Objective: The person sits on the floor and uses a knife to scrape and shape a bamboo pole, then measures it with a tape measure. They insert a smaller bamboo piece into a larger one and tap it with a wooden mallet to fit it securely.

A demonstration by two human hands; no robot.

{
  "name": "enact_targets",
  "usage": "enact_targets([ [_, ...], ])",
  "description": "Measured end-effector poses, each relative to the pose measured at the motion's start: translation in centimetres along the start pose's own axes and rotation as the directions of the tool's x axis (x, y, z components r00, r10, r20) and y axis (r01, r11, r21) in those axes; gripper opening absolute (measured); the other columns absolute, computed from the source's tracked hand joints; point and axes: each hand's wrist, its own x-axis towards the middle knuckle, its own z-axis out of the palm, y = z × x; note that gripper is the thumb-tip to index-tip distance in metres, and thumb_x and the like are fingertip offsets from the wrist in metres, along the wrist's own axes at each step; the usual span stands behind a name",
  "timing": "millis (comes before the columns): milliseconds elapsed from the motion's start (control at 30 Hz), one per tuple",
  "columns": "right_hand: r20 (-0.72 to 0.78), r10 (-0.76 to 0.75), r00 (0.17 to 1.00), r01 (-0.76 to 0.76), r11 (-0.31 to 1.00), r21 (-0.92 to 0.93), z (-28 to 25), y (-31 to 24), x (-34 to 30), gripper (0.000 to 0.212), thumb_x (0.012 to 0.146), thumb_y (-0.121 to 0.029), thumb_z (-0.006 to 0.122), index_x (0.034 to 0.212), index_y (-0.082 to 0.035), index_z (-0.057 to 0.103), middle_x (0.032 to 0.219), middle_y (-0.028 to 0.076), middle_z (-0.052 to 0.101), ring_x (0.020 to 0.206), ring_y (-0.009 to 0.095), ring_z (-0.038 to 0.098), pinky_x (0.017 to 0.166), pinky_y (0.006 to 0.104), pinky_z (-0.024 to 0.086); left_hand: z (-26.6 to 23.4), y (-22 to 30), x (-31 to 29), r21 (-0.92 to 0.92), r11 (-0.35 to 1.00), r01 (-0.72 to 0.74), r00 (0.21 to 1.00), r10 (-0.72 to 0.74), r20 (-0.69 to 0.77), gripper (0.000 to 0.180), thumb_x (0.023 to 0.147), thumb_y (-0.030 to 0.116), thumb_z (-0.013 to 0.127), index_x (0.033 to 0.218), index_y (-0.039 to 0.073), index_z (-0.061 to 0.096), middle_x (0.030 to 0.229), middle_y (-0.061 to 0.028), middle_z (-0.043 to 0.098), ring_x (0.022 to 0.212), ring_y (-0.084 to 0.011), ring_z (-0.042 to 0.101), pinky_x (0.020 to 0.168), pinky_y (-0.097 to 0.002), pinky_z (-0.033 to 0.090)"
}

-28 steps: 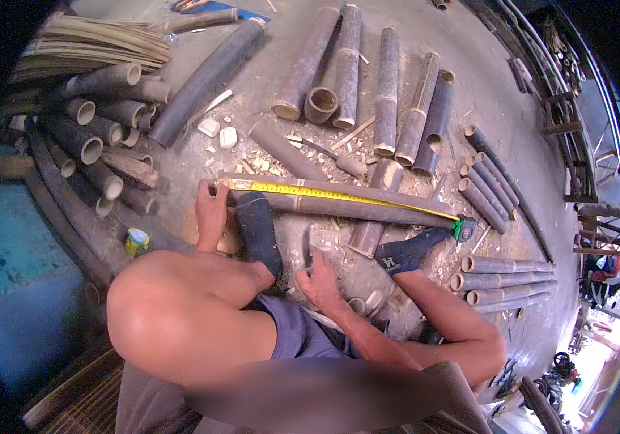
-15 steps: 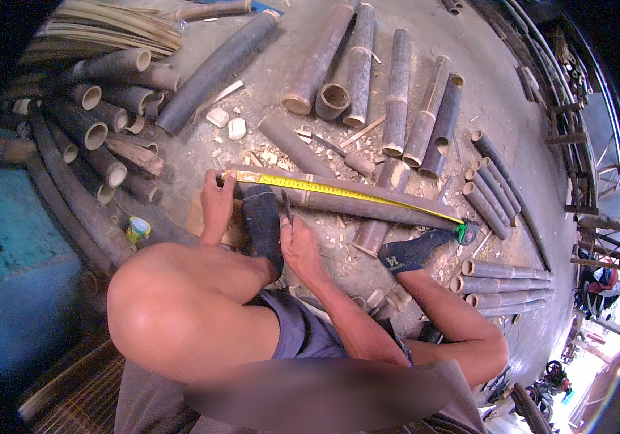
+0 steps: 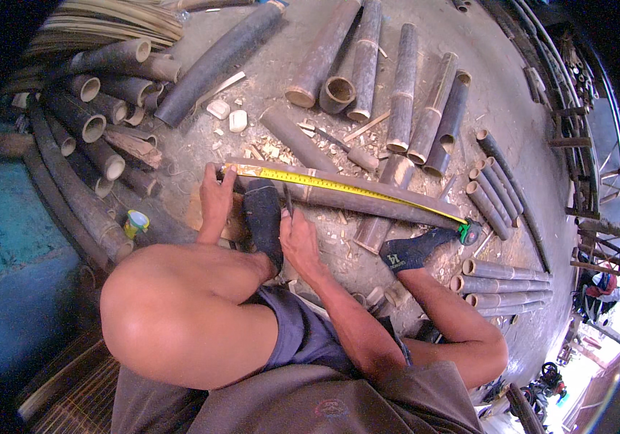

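A long bamboo pole (image 3: pixel 375 205) lies crosswise before me, over another bamboo piece (image 3: pixel 372 235). Along it stretches the yellow blade of a tape measure (image 3: pixel 324 181); its green and black case (image 3: pixel 470 231) rests at the pole's right end, beside my right foot. My left hand (image 3: pixel 216 199) is closed at the left end, fingers and thumb on the pole and the blade's tip. In my closed right hand (image 3: pixel 300 237) is a slim dark tool (image 3: pixel 287 199), pointing up at the pole's near side. Its exact kind is unclear. My left socked foot (image 3: pixel 262 217) is against the pole.
Cut bamboo tubes (image 3: pixel 402 94) lie in a row beyond the pole, with wood chips (image 3: pixel 274 150) and a chisel-like tool (image 3: pixel 357 157) nearer. More bamboo (image 3: pixel 93 129) is stacked at left, near a small cup (image 3: pixel 136 223). Thin poles (image 3: pixel 505 270) lie at right.
The view has shifted slightly. Both hands keep nearly the same places on and near the pole, and the tape stays stretched along it.
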Motion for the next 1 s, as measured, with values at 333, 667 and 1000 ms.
enact_targets([
  [333,-0.029,-0.028,0.999,0.028,0.999,-0.017,0.3,0.0,-0.1,0.034,0.105,-0.021,0.050,0.091,0.008,0.058,0.082,0.037,0.062,0.080,0.058,0.061,0.068,0.0610,0.047,-0.1,0.2,0.1,0.014,0.999,0.047,0.999,-0.048,0.026,0.039,0.097,0.035,0.068,0.109,0.000,0.057,0.102,-0.0264,0.070,0.097,-0.0443,0.067,0.087,-0.0483,0.049],
  [667,-0.003,0.040,0.999,-0.040,0.995,-0.091,0.7,-0.4,-0.1,0.030,0.104,-0.022,0.050,0.097,0.006,0.059,0.091,0.035,0.066,0.083,0.056,0.064,0.072,0.0614,0.052,-0.3,0.6,-0.1,0.006,0.999,0.045,0.999,-0.045,0.022,0.039,0.097,0.034,0.069,0.108,-0.001,0.058,0.099,-0.0253,0.070,0.096,-0.0411,0.068,0.085,-0.0467,0.050],
  [1000,0.070,0.082,0.994,-0.072,0.987,-0.144,0.2,-0.7,0.3,0.030,0.102,-0.020,0.051,0.095,0.008,0.061,0.082,0.038,0.064,0.082,0.058,0.064,0.072,0.0642,0.050,-0.2,0.6,-0.3,0.030,0.999,0.043,0.999,-0.043,0.000,0.038,0.097,0.034,0.068,0.108,-0.001,0.058,0.099,-0.0252,0.069,0.096,-0.0431,0.068,0.085,-0.0474,0.050],
])
